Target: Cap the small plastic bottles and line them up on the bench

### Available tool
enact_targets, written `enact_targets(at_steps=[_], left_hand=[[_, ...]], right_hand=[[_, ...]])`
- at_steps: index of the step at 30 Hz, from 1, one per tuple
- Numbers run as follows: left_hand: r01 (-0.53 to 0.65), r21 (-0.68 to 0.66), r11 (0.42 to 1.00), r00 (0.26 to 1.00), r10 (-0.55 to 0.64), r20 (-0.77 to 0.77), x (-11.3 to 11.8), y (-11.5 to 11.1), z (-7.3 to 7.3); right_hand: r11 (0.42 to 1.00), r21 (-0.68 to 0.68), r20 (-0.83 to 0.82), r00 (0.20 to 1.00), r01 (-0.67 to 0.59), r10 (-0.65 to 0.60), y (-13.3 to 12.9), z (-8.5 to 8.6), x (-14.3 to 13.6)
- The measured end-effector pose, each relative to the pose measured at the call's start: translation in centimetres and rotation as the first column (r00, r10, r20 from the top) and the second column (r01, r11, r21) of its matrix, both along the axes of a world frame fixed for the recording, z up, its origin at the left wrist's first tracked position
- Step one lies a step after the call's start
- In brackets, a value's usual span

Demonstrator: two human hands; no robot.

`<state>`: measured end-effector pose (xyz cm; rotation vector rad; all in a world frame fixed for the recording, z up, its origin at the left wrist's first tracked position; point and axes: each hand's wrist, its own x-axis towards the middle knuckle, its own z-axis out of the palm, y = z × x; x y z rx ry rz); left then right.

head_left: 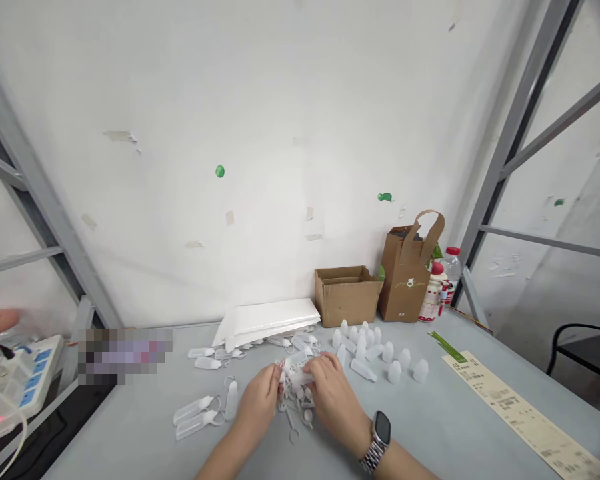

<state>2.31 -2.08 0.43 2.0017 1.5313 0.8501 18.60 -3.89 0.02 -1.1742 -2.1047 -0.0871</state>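
My left hand is closed in a pinch at the left edge of a pile of white ringed caps; a small white piece shows at its fingertips, too hidden to name. Across from it my right hand, with a watch at the wrist, curls its fingers round a small translucent plastic bottle. Capped bottles with rings lie to the left, with several more near the back. Right of my right hand, uncapped bottles stand or lie in a loose group.
White padded envelopes, an open cardboard box and a brown paper bag line the wall. Red-capped bottles stand beside the bag. A long printed paper strip lies right; a power strip is far left.
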Motion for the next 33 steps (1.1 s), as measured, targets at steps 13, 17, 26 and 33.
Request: enact_targets(at_steps=[13,17,26,33], left_hand=[[0.164,0.217,0.962,0.986,-0.152,-0.073,-0.4,-0.5,1.1],[0.205,0.177,0.963,0.978,-0.197,-0.063,0.0,-0.6,1.0],[0.26,0.17,0.95,0.963,-0.242,-0.12,0.1,-0.4,1.1],[0.233,0.193,0.953,0.971,-0.218,-0.096,0.8,-0.8,1.6]], right_hand=[[0.998,-0.044,-0.007,0.999,0.035,-0.035,0.1,0.9,0.4],[1.0,-0.001,0.011,1.0,0.02,-0.02,0.0,1.0,0.4],[0.995,0.095,0.128,0.991,0.028,-0.04,1.3,1.2,2.0],[0.973,0.17,0.198,0.961,0.158,-0.191,1.4,1.8,2.4]])
